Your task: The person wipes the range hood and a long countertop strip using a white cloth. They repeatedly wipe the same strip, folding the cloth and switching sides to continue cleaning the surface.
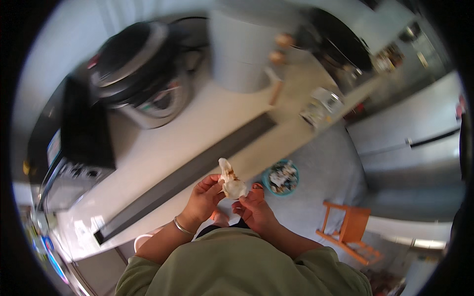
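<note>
Between my two hands is a thin, irregular whitish piece (234,188) with brown stains; whether it is crumpled tissue or something else I cannot tell. My left hand (207,194), with a silver bangle (182,226) at the wrist, pinches its left side between thumb and fingers. The thumb and fingers of my right hand (257,211) grip its lower right edge. A narrow end of the piece points up and away from me. Both hands are in front of my body, by the front edge of the pale countertop (207,125).
A dark strip (185,175) runs along the counter. Behind it stand a black-and-silver electric cooker (137,74), a black oven-like appliance (87,129) and a grey bin (240,55). A teal waste basket (283,177) with rubbish and an orange wooden chair (350,225) are on the floor.
</note>
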Motion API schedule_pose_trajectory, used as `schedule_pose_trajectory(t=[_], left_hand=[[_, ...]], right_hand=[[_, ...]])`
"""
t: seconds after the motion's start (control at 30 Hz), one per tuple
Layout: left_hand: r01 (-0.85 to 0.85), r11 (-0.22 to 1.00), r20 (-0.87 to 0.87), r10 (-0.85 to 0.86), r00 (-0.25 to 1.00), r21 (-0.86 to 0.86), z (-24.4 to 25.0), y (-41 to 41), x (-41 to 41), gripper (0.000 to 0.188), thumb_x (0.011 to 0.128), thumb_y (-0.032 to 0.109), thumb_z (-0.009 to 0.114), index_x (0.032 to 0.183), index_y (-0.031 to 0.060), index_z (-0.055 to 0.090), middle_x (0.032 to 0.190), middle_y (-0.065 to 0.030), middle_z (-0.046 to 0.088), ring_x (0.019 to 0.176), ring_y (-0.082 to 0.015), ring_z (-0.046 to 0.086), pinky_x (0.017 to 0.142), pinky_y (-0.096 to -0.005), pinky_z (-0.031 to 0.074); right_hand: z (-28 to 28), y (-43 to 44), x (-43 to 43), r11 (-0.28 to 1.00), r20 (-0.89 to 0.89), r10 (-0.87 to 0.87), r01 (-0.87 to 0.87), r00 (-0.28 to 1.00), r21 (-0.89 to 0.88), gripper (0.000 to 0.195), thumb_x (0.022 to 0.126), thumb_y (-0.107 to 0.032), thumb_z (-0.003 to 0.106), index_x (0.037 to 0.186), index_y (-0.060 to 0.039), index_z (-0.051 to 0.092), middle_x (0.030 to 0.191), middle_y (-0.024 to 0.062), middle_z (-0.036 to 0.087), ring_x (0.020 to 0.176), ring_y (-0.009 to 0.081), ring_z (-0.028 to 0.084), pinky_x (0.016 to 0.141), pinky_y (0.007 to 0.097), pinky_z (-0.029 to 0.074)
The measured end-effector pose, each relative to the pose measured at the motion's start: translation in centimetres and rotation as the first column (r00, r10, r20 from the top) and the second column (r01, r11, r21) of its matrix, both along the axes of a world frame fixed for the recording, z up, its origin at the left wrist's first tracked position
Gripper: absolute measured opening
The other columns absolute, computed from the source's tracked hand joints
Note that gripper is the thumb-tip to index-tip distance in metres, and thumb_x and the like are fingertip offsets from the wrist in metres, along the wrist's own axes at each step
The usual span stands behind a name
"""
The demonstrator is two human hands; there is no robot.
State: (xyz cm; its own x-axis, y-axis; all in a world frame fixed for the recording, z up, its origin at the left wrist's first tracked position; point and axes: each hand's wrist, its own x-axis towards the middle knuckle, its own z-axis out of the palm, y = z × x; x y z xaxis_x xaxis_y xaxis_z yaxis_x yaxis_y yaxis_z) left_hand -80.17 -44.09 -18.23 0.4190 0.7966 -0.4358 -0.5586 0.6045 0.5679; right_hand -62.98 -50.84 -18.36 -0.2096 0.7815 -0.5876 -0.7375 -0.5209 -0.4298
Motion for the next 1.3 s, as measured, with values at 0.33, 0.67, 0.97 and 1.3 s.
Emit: schedule_pose_trajectory(t=[0.33, 0.67, 0.97, 1.3], left_hand=[[0.632, 0.759, -0.543, -0.601, 0.587, -0.157, -14.7, -0.7, 21.0, 0.046, 0.091, 0.013, 0.063, 0.131, -0.0035, 0.047, 0.118, -0.0120, 0.060, 0.100, -0.0193, 0.062, 0.084, -0.0322, 0.054], [0.697, 0.702, -0.578, -0.633, 0.515, -0.147, -10.2, 2.5, 24.9, 0.046, 0.091, 0.011, 0.060, 0.132, -0.0026, 0.045, 0.112, -0.0114, 0.064, 0.096, -0.0179, 0.065, 0.088, -0.0305, 0.052], [0.478, 0.878, -0.529, -0.419, 0.738, -0.030, -5.4, 4.3, 24.3, 0.032, 0.096, 0.014, 0.058, 0.125, 0.0002, 0.053, 0.112, -0.0093, 0.066, 0.099, -0.0175, 0.064, 0.087, -0.0310, 0.051], [0.124, 0.992, -0.497, -0.127, 0.859, -0.040, -1.9, 0.4, 18.3, 0.029, 0.097, 0.014, 0.057, 0.121, -0.0020, 0.056, 0.111, -0.0115, 0.065, 0.098, -0.0186, 0.064, 0.085, -0.0302, 0.054]], right_hand=[[-14.7, -4.9, 23.6, 0.914, 0.561, -0.068, 0.277, 0.825, -0.297, 0.037, 0.087, -0.018, 0.069, 0.117, -0.0008, 0.055, 0.092, 0.0086, 0.067, 0.084, 0.0178, 0.065, 0.071, 0.0323, 0.052], [-15.0, 7.3, 37.2, 0.957, 0.897, -0.288, 0.070, 0.335, 0.281, 0.022, 0.087, -0.009, 0.067, 0.107, -0.0034, 0.061, 0.091, 0.0107, 0.066, 0.079, 0.0203, 0.064, 0.071, 0.0317, 0.051], [0.2, 25.7, 37.8, 0.731, 0.605, -0.578, -0.676, -0.547, 0.087, 0.012, 0.071, -0.019, 0.075, 0.080, -0.0126, 0.073, 0.128, 0.0049, 0.057, 0.128, 0.0302, 0.041, 0.104, 0.0500, 0.028], [-3.3, 28.3, 38.2, 0.777, 0.723, -0.287, -0.594, -0.629, -0.209, 0.011, 0.068, -0.023, 0.071, 0.069, -0.0126, 0.073, 0.139, 0.0053, 0.050, 0.139, 0.0319, 0.028, 0.112, 0.0572, 0.016]])
